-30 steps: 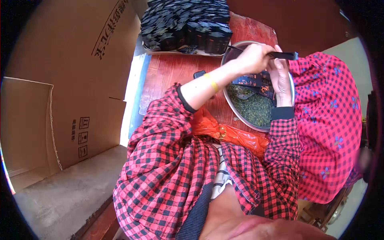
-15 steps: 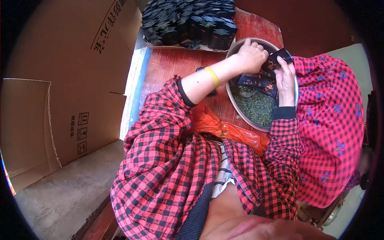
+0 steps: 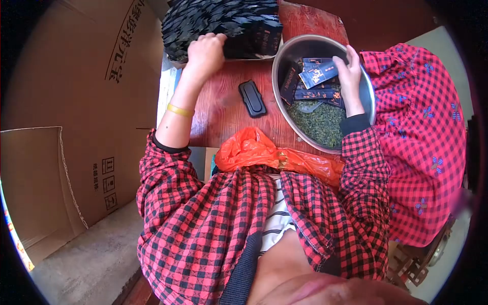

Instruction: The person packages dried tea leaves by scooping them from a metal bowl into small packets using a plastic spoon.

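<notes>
My left hand (image 3: 206,53), with a yellow band on its wrist, reaches over the near edge of a dense stack of dark packets (image 3: 229,25). Its fingers are curled, and whatever is between them is hidden. In my right hand (image 3: 348,76) a small dark packet (image 3: 318,74) with light printing is held over the metal basin (image 3: 278,66). Several similar packets (image 3: 315,94) lie inside the basin, on loose green tea-like leaves (image 3: 320,124). A translucent scoop-like thing (image 3: 308,107) rests on the leaves, partly covered.
A black oblong object (image 3: 252,99) lies on the red wooden table (image 3: 223,117). An orange plastic bag (image 3: 249,147) is bunched between my body and the table. Large cardboard (image 3: 76,101) stands at left; red checked cloth (image 3: 422,137) is right of the basin.
My left hand has moved from the basin leftward to the stack of packets. My right hand has shifted slightly, and the packet in it now lies tilted over the basin.
</notes>
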The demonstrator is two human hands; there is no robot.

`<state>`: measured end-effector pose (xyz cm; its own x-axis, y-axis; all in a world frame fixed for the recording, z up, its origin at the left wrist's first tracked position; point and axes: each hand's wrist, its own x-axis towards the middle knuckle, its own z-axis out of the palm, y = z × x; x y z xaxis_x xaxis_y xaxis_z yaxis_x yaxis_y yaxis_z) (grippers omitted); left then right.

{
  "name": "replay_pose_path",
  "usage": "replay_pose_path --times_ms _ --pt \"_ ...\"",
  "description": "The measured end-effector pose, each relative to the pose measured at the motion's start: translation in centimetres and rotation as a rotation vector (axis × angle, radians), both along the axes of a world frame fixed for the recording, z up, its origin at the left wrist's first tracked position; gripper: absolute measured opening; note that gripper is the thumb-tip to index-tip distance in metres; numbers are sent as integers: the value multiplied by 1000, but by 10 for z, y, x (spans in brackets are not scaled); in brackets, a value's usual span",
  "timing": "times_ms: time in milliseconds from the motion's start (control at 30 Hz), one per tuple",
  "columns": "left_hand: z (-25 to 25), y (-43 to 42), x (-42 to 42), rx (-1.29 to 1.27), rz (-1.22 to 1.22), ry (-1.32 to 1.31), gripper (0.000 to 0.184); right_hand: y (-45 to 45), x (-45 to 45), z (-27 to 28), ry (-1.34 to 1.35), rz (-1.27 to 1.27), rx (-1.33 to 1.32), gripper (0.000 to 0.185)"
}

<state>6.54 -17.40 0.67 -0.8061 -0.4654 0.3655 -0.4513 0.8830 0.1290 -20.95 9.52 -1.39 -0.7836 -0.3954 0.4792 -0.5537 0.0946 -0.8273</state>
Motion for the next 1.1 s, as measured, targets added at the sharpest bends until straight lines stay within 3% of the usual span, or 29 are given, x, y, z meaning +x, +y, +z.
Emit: replay_pose_path --times_ms 67,100,167,267,300,367,433,500,633,667,700,733,767,800,933,1067,1100 --pt "7 -8 -1 40 23 20 29 -1 21 26 400 48 221 42" --pt "9 -13 -3 40 21 23 29 -4 28 28 428 180 246 36" --pt "11 -20 -9 21 -52 11 30 -9 49 32 530 380 579 28" --pt "1 -35 -22 -122 -56 193 26 -15 76 26 694 645 803 47" --pt "-3 -36 -28 -234 -47 348 25 -17 77 17 684 678 913 61" --pt "-1 -26 -42 -424 -132 607 24 -22 84 14 711 647 997 71" --pt "5 10 -46 -298 -412 554 33 -25 83 18 707 635 1043 76" --pt "0 40 -51 -274 -457 317 39 -27 73 12 754 619 1135 74" --pt "-9 20 -70 -336 -344 213 41 -32 64 16 728 646 1205 44" --pt "-8 9 -75 -371 -310 227 40 -32 63 21 728 642 1207 44" --pt "-3 1 -78 -384 -286 231 38 -31 63 26 612 700 1235 36" --pt "2 -9 -81 -432 -297 285 50 -30 63 28 497 759 1259 29" --pt "3 -25 -94 -618 -335 559 43 -27 59 26 451 770 1193 19" --pt "21 -23 -88 -341 -253 213 50 -24 55 27 471 753 1123 17" --pt "19 -51 -101 -323 -129 220 61 -14 38 45 679 519 811 14" --pt "8 -61 -122 -287 -149 161 65 -2 13 66 648 269 696 19" --pt "8 -61 -125 -284 -151 162 65 2 7 63 437 189 646 18"
